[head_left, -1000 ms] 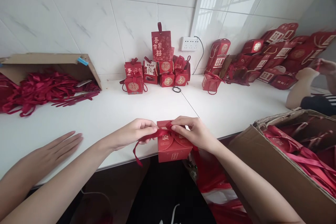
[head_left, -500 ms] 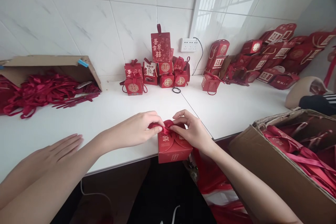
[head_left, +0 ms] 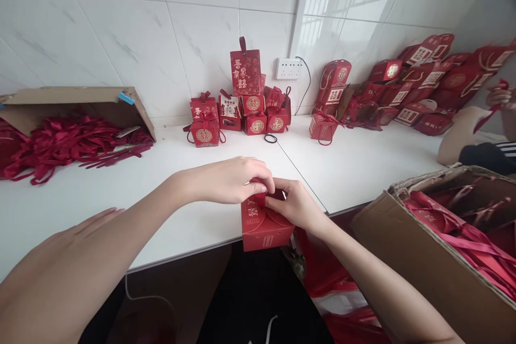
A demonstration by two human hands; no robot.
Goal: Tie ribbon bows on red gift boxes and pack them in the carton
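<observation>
A red gift box [head_left: 264, 239] with pale lettering and curved top flaps stands at the table's front edge. Over its top, my left hand [head_left: 245, 178] pinches a red ribbon [head_left: 260, 200], thumb and fingers closed. From the right side, my right hand [head_left: 296, 204] has its thumb and fingers closed on the same ribbon, close against the flaps. The fingers of both hands meet there and hide most of the ribbon, so its exact shape cannot be made out.
An open carton [head_left: 133, 113] of red ribbons lies at the left. Finished-looking red boxes [head_left: 205, 131] stand along the wall, more piled at the right. A cardboard box [head_left: 387, 242] sits at right. Another person's hand [head_left: 88, 226] rests at left; a co-worker's hand [head_left: 500, 98] holds ribbon.
My left hand has moved right and over the box top, towards my right hand. The box has hardly moved. At the far right the co-worker's hand with ribbon has come further into view.
</observation>
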